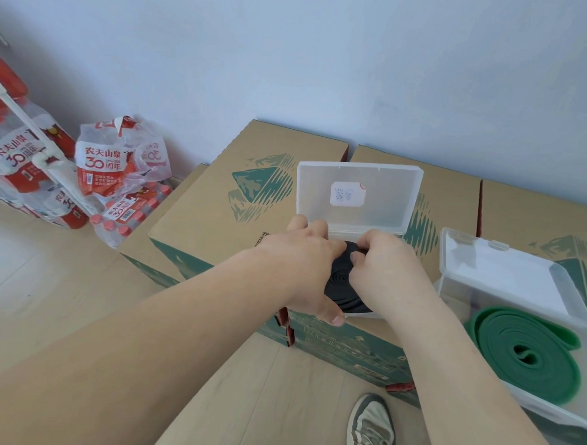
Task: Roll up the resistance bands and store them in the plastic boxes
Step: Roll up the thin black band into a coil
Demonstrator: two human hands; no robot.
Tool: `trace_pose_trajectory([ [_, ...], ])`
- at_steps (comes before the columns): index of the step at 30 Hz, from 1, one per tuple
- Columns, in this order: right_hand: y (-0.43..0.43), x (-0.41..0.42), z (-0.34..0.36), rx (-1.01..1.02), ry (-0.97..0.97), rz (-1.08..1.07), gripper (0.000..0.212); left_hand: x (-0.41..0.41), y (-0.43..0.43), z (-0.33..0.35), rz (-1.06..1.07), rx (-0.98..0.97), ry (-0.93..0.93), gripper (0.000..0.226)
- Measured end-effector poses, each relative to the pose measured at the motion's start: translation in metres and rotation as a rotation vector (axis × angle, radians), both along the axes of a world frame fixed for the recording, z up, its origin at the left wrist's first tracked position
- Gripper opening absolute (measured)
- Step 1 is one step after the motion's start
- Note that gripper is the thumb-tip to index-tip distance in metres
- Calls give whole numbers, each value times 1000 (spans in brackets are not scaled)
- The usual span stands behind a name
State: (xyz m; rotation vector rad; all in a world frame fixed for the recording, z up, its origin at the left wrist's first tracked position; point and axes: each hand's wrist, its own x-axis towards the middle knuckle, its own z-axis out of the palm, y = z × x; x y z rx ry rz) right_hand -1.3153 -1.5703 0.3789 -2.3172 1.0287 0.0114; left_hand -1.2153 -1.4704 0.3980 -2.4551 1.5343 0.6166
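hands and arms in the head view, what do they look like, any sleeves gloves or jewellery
The left hand and right hand are bare: no gloves, and no ring, watch or bracelet is visible. No sleeve shows behind either one, right to the frame edge.

Coiled black resistance band inside open clear plastic box, coiled green band in second open box.

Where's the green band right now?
In the head view the green band lies coiled at the lower right, inside an open clear plastic box on the cardboard cartons, right of the right hand gripping the black band.
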Motion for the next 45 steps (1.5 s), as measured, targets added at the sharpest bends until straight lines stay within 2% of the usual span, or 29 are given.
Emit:
trace_pose_trajectory([
  [4,10,-2,6,-36,156,57,13,-1,-3,3,-11,42,-6,91],
  [9,21,-7,12,-158,297,157,54,0,1,0,-45,14,11,86],
  [15,9,-14,4,-135,217,235,60,1,24,-12,-38,-198,43,65],
  [17,6,-18,3,-109,185,266,62,1,28,-16,-7,-222,78,70],
  [20,4,-23,0,-139,145,308,58,1,30,-11,32,-248,148,79],
  [24,-1,-28,0,-115,106,389,54,3,27,-3,79,-266,221,73],
  [27,-4,-29,5,-100,85,402,59,3,26,-4,79,-252,223,75],
  [31,-7,-29,10,-89,75,366,47,4,28,-9,75,-237,212,76],
  [38,-9,-30,6,-62,93,385,39,2,22,-10,82,-245,207,69],
  [45,-9,-30,7,-70,160,446,44,4,8,-13,53,-121,177,64],
])
